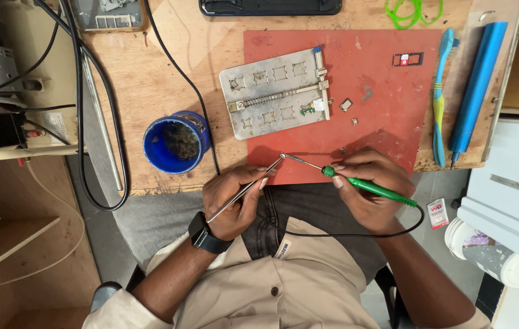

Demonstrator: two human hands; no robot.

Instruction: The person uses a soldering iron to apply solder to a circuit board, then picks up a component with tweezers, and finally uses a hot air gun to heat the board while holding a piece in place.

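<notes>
The left hand (235, 201) is gripping a pair of metal tweezers (248, 187), fingers closed around the shaft, and the right hand (369, 189) is pinching a green-handled soldering iron (357, 181) like a pen, thumb and forefinger clamped near its collar. The two tips are meeting at the near edge of the red work mat (381, 79), just above the bench edge; whether the tweezers are holding a small part there is too fine to tell. The iron's black cord (344, 234) is looping across the person's lap. Farther up the mat a metal board holder (277, 91) is lying with a small green circuit board (309, 108) clamped near its right rail. A blue pot (174, 143) is sitting on the wooden bench (150, 79) left of the mat, and a toothbrush (441, 97) and a blue tube (477, 85) are lying to the right.
</notes>
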